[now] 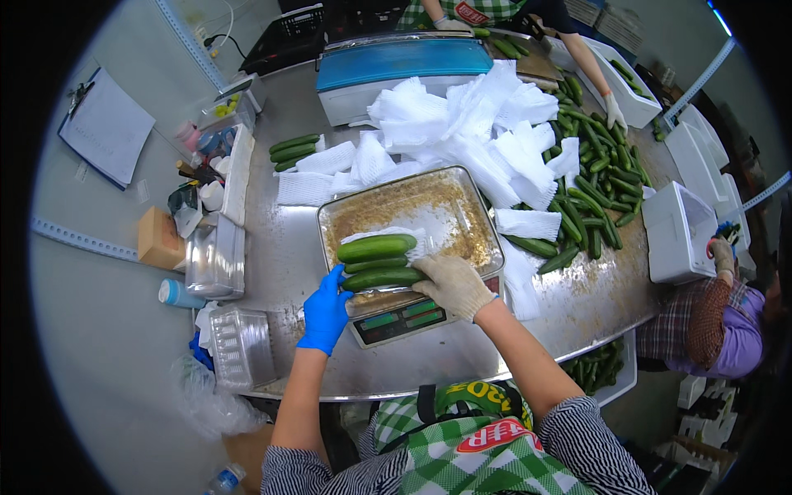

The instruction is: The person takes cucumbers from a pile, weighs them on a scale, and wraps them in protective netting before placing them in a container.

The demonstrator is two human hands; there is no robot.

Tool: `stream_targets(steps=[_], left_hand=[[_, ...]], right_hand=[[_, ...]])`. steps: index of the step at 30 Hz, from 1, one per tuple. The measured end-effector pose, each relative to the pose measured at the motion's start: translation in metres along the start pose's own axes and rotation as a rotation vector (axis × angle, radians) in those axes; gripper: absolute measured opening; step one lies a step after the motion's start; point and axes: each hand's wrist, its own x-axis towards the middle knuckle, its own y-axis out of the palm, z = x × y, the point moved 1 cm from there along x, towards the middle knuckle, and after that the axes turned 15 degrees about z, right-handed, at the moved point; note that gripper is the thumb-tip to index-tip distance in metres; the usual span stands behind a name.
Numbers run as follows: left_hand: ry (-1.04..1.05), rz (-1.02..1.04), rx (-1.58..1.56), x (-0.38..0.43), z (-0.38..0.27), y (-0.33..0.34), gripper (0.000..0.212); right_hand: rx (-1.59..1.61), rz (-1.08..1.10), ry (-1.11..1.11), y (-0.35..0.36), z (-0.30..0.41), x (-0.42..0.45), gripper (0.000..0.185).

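Observation:
Three green cucumbers (378, 247) lie side by side on white foam netting (421, 239), with a shiny clear plastic edge along their near side that looks like a tray's rim. Beneath them is the stained metal pan (433, 185) of a weighing scale. My left hand (325, 312), in a blue glove, grips the left end of this cucumber pack. At its right end my right hand (456, 288), in a cream knit glove, has its fingers on the nearest cucumber's tip; the palm hides what lies under it. The scale's display panel (402, 320) faces me, partly below my hands.
White foam net sleeves (458, 124) pile up behind the scale, before a blue-topped wrapping machine (402, 60). Loose cucumbers (594, 179) heap at right, where a co-worker's gloved hand (614, 111) reaches in. Clear plastic trays (241, 346) are stacked left. Another person (711, 328) stands right by a foam box (677, 232).

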Motion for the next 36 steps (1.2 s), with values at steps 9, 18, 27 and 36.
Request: stream_targets(steps=[9, 18, 27, 36], left_hand=[[0.154, -0.088, 0.061, -0.009, -0.01, -0.008, 0.038], [0.14, -0.141, 0.005, -0.008, -0.007, 0.002, 0.028], [0.17, -0.174, 0.038, -0.008, -0.009, 0.001, 0.031], [0.191, -0.153, 0.054, -0.011, -0.008, 0.001, 0.034]], right_hand=[[0.081, 0.005, 0.173, -0.001, -0.001, 0.002, 0.035], [0.019, 0.155, 0.157, -0.006, -0.018, 0.009, 0.027], [-0.167, 0.149, 0.08, -0.008, -0.005, 0.002, 0.018], [0.037, 0.168, 0.07, -0.02, 0.008, -0.043, 0.019]])
